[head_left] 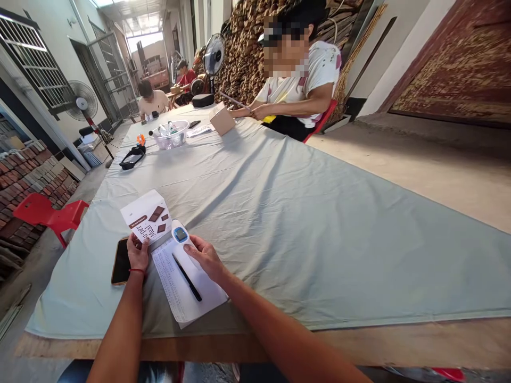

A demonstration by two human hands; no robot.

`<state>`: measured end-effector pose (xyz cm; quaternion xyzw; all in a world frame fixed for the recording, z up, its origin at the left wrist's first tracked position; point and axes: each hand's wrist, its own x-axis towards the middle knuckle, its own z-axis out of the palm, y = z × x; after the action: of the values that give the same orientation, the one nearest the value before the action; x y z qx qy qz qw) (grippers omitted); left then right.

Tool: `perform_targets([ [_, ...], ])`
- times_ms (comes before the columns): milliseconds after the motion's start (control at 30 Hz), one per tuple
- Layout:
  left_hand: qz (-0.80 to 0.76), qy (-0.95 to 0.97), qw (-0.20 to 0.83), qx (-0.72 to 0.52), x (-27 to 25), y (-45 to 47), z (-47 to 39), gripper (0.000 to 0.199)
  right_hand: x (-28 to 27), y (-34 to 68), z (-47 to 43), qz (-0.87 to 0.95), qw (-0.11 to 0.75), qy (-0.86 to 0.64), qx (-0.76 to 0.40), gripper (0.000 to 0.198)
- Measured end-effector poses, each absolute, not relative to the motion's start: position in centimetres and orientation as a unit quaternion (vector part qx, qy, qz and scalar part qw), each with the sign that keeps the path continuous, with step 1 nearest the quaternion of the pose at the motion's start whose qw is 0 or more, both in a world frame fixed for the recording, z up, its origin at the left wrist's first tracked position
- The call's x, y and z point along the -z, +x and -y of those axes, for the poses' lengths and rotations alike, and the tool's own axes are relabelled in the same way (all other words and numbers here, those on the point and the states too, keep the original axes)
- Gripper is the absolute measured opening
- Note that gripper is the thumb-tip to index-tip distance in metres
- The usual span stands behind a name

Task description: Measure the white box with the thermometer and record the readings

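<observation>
My left hand [138, 254] grips the lower edge of a white box [144, 211] with brown printing and pictures of chocolate pieces. In my right hand [205, 256] is a white handheld device [181, 233] with a blue-rimmed screen, its lower part hidden by my fingers. Below both hands a notebook [167, 284] with handwriting lies open on the cloth. A black pen [187, 276] rests across its pages. Beside my left hand lies a dark phone [120, 264], partly covered by the hand.
A pale green cloth [319, 234] covers the long table. Farther up stand a clear basin [171, 135] with bottles, a black strap [133, 158] and a cardboard box [222, 119]. A person [299, 80] sits at the right edge; others sit at the far end. A red chair [48, 215] stands left.
</observation>
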<state>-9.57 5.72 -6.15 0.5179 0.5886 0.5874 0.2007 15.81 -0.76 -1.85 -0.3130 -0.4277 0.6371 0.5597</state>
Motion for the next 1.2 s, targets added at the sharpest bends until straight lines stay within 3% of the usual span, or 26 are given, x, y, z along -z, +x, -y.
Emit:
perform_targets([
  [167, -0.607, 0.517, 0.229, -0.558, 5.4, -9.7, -5.5, 0.046, 2.2, 16.1, 0.3, 0.397, 0.526, -0.288, -0.695, 0.051],
  [333, -0.605, 0.565, 0.261, -0.497, 5.0, -10.2, -2.3, 0.053, 1.7, 15.9, 0.5, 0.395, 0.521, -0.278, -0.704, 0.051],
  [467, -0.579, 0.651, 0.183, -0.455, 5.3, -9.8, 1.0, 0.054, 0.7, 15.8, 1.2, 0.417, 0.51, -0.27, -0.702, 0.04],
  [633, -0.548, 0.724, 0.083, -0.411, 5.4, -8.9, 2.5, 0.04, 0.2, 16.0, 1.5, 0.421, 0.509, -0.297, -0.69, 0.039],
  [1200, -0.555, 0.717, 0.079, -0.414, 5.1, -8.7, 2.5, 0.029, 1.3, 16.3, 1.4, 0.431, 0.526, -0.334, -0.653, 0.038],
])
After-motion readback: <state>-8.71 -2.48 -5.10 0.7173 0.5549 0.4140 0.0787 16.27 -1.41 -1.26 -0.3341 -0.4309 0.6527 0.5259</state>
